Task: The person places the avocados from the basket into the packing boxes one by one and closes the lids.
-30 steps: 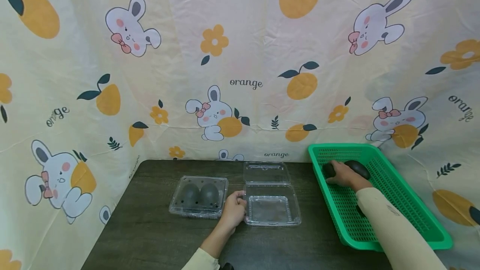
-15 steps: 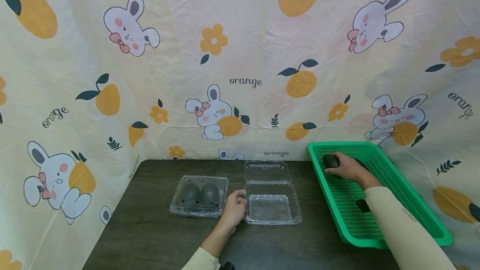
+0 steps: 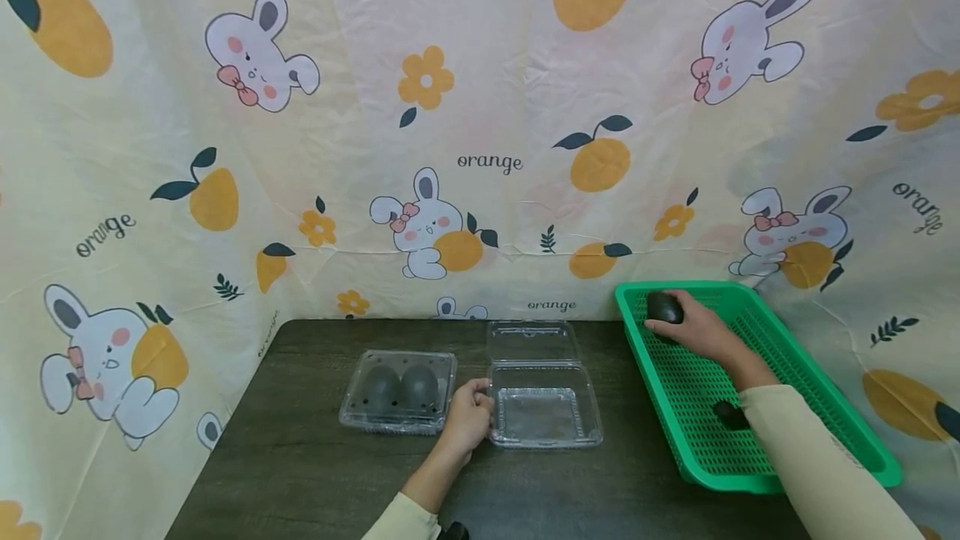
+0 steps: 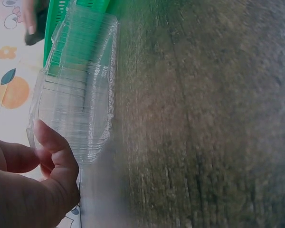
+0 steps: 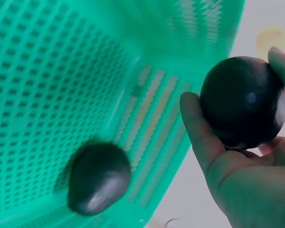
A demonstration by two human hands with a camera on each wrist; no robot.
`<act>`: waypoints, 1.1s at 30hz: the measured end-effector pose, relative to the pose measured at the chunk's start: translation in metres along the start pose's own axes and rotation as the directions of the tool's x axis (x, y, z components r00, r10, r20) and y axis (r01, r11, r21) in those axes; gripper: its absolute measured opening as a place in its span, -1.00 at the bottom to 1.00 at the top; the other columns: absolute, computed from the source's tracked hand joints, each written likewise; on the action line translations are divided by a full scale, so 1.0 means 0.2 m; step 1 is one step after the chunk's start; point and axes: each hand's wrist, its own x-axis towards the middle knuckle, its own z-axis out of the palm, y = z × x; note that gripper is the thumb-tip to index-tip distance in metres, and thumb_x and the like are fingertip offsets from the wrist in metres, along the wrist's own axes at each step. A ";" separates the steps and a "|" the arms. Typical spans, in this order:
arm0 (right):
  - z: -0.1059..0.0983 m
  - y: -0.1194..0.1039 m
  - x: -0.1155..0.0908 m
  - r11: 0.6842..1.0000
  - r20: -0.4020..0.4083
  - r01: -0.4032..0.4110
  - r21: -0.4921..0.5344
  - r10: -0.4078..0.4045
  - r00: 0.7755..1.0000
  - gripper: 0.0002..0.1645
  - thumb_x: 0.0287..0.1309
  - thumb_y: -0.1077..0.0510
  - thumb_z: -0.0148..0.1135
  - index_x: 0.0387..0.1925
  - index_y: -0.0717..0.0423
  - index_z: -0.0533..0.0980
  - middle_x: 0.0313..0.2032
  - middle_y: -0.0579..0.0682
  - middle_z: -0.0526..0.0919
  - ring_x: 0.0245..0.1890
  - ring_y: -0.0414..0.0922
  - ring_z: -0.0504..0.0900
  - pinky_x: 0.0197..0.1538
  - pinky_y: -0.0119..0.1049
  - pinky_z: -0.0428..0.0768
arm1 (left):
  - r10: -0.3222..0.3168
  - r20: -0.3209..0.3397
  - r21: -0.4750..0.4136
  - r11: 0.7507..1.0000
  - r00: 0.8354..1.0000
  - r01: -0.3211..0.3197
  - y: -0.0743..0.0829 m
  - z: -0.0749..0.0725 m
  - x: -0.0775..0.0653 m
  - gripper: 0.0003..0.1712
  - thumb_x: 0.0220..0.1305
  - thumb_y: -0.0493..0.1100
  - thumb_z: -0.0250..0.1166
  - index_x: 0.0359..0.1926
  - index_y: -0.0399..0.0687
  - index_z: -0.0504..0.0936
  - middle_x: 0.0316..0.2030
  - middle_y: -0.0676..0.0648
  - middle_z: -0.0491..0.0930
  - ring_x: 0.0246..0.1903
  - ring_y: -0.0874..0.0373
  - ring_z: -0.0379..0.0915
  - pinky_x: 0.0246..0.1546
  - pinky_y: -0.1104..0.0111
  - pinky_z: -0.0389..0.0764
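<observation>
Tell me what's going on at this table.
A person's right hand holds a dark rounded item above the green basket, where at least one more lies. Their left hand pinches the edge of an open clear container. To its left, a closed clear container holds two similar dark items.

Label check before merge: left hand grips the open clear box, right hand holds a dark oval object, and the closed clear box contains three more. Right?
No: the head view shows two dark oval objects in the closed clear box, not three. The left hand and right hand are as you say.
</observation>
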 end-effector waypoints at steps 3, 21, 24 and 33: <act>0.02 -0.06 -0.02 1.000 -0.040 -0.005 0.030 0.007 0.999 0.05 0.41 -0.21 0.23 0.53 0.38 0.00 0.28 0.54 0.31 0.02 0.34 0.53 -0.20 -0.03 0.66 | -0.002 0.002 -0.001 1.000 1.000 0.002 0.00 0.00 0.00 -0.53 0.35 -0.55 -0.02 0.27 -0.60 0.34 -0.41 -0.06 0.43 -0.56 0.21 0.30 -0.71 0.52 0.47; 0.19 -0.42 -0.13 0.986 -0.026 0.093 0.142 -0.090 0.996 0.03 0.32 -0.19 0.36 0.54 0.22 0.10 0.28 0.42 0.42 0.00 0.20 0.62 -0.17 -0.07 0.69 | -0.021 0.005 0.020 1.000 1.000 0.021 0.00 -0.01 0.02 -0.57 0.41 -0.51 0.02 0.27 -0.57 0.37 -0.44 -0.05 0.42 -0.54 0.20 0.34 -0.69 0.53 0.48; 0.23 -0.46 -0.13 0.983 0.025 0.101 0.152 -0.106 0.994 0.03 0.31 -0.21 0.37 0.53 0.21 0.12 0.24 0.39 0.45 -0.08 0.13 0.64 -0.20 -0.10 0.69 | -0.025 0.006 0.022 0.999 1.000 0.025 0.00 -0.01 0.02 -0.57 0.41 -0.51 0.01 0.27 -0.56 0.37 -0.41 -0.08 0.46 -0.54 0.19 0.35 -0.69 0.52 0.50; 0.34 -0.58 -0.15 0.985 0.122 0.085 0.148 -0.104 0.987 0.01 0.26 -0.22 0.40 0.48 0.26 0.21 0.22 0.33 0.50 -0.10 0.06 0.64 -0.20 -0.11 0.68 | -0.028 0.000 0.024 0.999 1.000 0.028 0.00 -0.01 0.02 -0.57 0.42 -0.50 0.04 0.27 -0.55 0.38 -0.44 -0.04 0.43 -0.55 0.21 0.34 -0.70 0.51 0.51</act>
